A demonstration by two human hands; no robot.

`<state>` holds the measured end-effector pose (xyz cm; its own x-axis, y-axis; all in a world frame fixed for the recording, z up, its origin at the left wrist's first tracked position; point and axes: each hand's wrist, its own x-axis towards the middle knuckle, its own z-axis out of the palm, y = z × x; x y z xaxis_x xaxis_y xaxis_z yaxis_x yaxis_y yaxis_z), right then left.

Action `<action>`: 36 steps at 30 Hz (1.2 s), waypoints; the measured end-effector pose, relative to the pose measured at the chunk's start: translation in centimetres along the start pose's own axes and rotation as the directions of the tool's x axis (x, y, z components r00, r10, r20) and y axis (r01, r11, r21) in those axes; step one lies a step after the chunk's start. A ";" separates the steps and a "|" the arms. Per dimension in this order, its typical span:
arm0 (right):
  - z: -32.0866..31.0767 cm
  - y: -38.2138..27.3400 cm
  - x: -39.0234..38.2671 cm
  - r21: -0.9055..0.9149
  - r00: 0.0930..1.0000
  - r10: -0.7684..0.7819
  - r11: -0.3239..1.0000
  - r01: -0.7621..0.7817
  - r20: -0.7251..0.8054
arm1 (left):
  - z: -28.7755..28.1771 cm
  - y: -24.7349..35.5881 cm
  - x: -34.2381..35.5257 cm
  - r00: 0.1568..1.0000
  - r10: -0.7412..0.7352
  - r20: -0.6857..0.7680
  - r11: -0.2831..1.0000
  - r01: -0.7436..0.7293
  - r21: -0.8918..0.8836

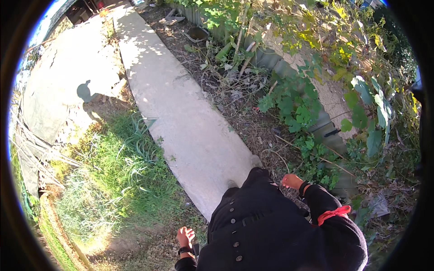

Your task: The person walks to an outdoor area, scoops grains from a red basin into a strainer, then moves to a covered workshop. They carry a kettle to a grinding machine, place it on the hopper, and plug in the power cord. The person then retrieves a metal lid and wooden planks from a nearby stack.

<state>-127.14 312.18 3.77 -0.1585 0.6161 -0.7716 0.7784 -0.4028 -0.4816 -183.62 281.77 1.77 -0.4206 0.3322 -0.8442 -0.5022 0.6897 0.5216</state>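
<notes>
My left hand hangs at the lower middle of the head view, loosely bent and open, with a dark band at the wrist. My right hand hangs beside my dark buttoned coat, fingers loosely curled but open, with a dark band at its wrist. I see nothing held in either hand. A red cloth is tied round my right sleeve. Under me runs a pale concrete path, with my shoes partly hidden by the coat.
Grass, dry sticks and a grey sheet lie left. Right are leaf litter, leafy plants, a corrugated panel edge and a dark basin. A shaded structure stands at the far end.
</notes>
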 end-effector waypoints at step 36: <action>-25.6 -88.2 75.1 -0.274 0.693 -0.718 0.656 0.704 0.061 | 15.7 70.2 46.4 0.960 -0.278 -0.033 0.942 0.266 -0.206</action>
<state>-192.15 411.30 -1.08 -0.7059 0.6753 -0.2138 0.5650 0.3547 -0.7450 -226.52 355.66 -2.69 -0.2892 0.1053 -0.9515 -0.7406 0.6052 0.2921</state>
